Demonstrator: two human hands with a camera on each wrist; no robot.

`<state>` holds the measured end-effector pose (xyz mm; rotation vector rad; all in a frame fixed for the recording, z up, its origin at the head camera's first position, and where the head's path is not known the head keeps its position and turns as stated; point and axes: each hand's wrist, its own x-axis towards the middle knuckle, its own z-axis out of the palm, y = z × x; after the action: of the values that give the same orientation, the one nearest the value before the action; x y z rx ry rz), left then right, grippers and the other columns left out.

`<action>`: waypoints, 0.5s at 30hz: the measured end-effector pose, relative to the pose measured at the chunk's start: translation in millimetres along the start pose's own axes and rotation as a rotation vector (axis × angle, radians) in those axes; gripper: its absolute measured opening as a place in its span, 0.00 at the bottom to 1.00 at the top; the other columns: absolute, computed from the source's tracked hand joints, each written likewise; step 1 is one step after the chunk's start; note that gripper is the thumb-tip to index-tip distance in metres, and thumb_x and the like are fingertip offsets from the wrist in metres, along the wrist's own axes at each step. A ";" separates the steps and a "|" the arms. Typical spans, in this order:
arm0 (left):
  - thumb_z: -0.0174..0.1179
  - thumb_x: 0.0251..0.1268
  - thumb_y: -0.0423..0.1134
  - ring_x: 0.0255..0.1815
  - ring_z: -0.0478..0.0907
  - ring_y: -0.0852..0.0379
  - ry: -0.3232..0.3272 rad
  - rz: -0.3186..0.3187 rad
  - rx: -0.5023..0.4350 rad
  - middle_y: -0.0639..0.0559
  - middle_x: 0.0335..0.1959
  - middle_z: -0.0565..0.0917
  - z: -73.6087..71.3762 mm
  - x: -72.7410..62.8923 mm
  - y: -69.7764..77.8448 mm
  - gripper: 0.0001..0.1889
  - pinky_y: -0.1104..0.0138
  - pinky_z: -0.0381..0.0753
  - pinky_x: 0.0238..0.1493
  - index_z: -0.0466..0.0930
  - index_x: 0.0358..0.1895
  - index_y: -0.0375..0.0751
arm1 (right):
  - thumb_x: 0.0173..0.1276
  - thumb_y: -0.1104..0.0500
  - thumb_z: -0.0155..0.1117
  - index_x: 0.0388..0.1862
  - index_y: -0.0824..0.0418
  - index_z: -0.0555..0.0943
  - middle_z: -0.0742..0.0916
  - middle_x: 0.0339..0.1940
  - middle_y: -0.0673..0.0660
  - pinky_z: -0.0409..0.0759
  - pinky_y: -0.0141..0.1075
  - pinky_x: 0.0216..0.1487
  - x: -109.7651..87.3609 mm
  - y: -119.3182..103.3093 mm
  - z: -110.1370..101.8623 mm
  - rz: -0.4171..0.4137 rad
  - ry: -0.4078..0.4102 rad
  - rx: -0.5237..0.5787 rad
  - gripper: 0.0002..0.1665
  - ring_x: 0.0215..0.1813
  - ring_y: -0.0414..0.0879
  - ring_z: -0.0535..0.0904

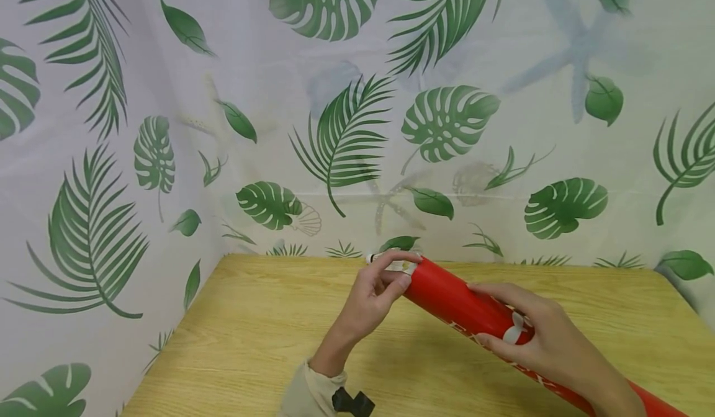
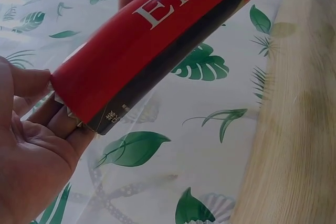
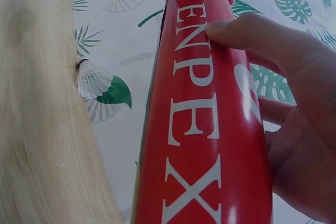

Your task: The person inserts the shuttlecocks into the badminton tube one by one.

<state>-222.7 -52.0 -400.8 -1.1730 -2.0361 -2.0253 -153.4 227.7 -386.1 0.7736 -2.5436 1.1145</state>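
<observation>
A long red shuttlecock tube (image 1: 452, 296) with white ENPEX lettering slants across the head view, its far end raised above the table. My right hand (image 1: 550, 336) grips it round the middle, thumb lying along the lettered side. At the far end, my left hand (image 1: 365, 296) holds the rim between thumb and fingers. In the left wrist view, several of its fingers (image 2: 60, 116) are bent at the tube's mouth, and their tips are hidden. A white shuttlecock (image 3: 94, 81) lies at the table's far edge, mostly behind the left hand in the head view.
The wood-grain table (image 1: 240, 336) spreads beneath both hands. Behind it and to the left hangs a white cloth (image 1: 234, 51) printed with green leaves. A black strap piece (image 1: 353, 401) sits on the left sleeve.
</observation>
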 end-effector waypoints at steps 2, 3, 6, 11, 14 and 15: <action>0.49 0.80 0.31 0.50 0.87 0.51 -0.007 -0.001 0.004 0.32 0.57 0.83 1.0 0.0 -0.6 0.16 0.56 0.85 0.53 0.74 0.65 0.37 | 0.57 0.57 0.83 0.68 0.48 0.78 0.85 0.56 0.50 0.83 0.30 0.32 0.2 -0.3 0.0 -0.002 -0.003 -0.003 0.39 0.46 0.49 0.83; 0.49 0.80 0.31 0.50 0.87 0.52 -0.008 -0.001 0.009 0.32 0.57 0.83 1.2 -0.1 -1.2 0.16 0.57 0.85 0.53 0.74 0.65 0.37 | 0.57 0.57 0.83 0.68 0.48 0.78 0.86 0.56 0.50 0.84 0.30 0.32 0.0 -0.4 -0.1 -0.002 -0.002 -0.006 0.39 0.46 0.49 0.83; 0.48 0.80 0.32 0.49 0.87 0.54 -0.014 -0.012 0.020 0.33 0.55 0.84 2.0 -0.3 -2.1 0.16 0.57 0.85 0.53 0.73 0.65 0.38 | 0.57 0.58 0.83 0.68 0.48 0.78 0.86 0.56 0.51 0.84 0.31 0.32 -0.8 -0.1 -0.5 -0.004 0.002 -0.014 0.40 0.46 0.49 0.83; 0.47 0.81 0.33 0.47 0.87 0.56 -0.026 -0.027 0.021 0.33 0.54 0.84 2.5 -0.6 -3.0 0.16 0.59 0.85 0.53 0.72 0.66 0.40 | 0.57 0.58 0.84 0.68 0.47 0.78 0.86 0.56 0.51 0.84 0.30 0.32 -1.2 0.8 -0.1 0.007 -0.003 -0.020 0.40 0.47 0.50 0.83; 0.47 0.81 0.34 0.46 0.86 0.56 -0.028 -0.033 0.021 0.33 0.54 0.84 1.9 -1.1 -4.2 0.16 0.59 0.85 0.53 0.72 0.66 0.41 | 0.56 0.57 0.84 0.68 0.48 0.78 0.86 0.56 0.52 0.83 0.30 0.32 -0.5 0.8 0.8 0.016 -0.009 -0.022 0.40 0.47 0.50 0.83; 0.47 0.81 0.34 0.46 0.86 0.56 -0.029 -0.036 0.019 0.34 0.54 0.84 1.7 -1.3 -4.7 0.16 0.59 0.85 0.53 0.71 0.66 0.41 | 0.56 0.57 0.84 0.67 0.48 0.78 0.86 0.56 0.52 0.83 0.29 0.32 -0.3 0.7 1.0 0.018 -0.011 -0.023 0.39 0.47 0.50 0.83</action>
<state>-223.4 -50.5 -405.6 -1.1770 -2.0999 -2.0124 -153.6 227.5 -387.3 0.7546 -2.5723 1.0878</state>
